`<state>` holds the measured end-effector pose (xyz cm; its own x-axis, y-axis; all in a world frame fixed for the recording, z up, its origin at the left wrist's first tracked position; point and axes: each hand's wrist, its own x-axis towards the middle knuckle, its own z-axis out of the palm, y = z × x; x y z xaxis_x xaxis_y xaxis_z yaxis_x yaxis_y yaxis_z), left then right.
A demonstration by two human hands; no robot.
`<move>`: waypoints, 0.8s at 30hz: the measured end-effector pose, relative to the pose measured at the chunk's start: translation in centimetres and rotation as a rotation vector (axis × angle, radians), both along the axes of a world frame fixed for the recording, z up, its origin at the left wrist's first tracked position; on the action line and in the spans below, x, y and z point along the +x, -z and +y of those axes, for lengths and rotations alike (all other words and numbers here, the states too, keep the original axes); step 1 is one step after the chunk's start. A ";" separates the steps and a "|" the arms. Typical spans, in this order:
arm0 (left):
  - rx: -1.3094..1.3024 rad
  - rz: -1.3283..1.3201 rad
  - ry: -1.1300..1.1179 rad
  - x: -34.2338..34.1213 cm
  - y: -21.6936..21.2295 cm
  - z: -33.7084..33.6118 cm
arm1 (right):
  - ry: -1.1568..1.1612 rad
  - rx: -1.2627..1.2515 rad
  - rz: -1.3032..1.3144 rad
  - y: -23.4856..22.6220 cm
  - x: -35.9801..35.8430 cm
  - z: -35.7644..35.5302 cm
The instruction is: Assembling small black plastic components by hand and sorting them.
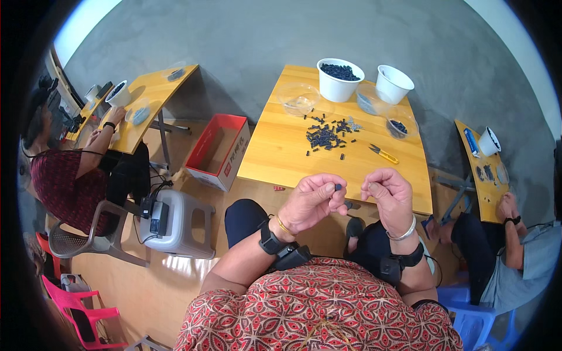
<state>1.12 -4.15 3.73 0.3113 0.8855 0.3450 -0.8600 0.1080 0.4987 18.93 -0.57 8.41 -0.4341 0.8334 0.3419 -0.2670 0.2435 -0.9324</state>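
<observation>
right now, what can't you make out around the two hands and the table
- Head view: the small dark piece in the left hand is too small to tell its shape; fingertips cover most of it.
- What the right hand pinches is hidden by its curled fingers.
- Inside of the white cup: turned away, contents unseen.
- The loose dark pieces on the wooden table are too small to identify.

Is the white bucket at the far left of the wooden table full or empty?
Nearly full: white bucket holds small dark pieces almost up to its rim.
</observation>
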 end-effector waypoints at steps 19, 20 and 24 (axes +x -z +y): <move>-0.077 0.288 -0.182 0.6 -0.2 -0.3 | 0.093 0.220 -0.148 1.0 -1.9 -1.1; -0.107 0.256 -0.170 0.6 -0.1 -0.2 | 0.103 0.245 -0.127 0.9 -2.1 -1.4; -0.096 0.329 -0.248 0.7 -0.7 -0.3 | 0.158 0.373 -0.172 1.5 -1.8 -0.8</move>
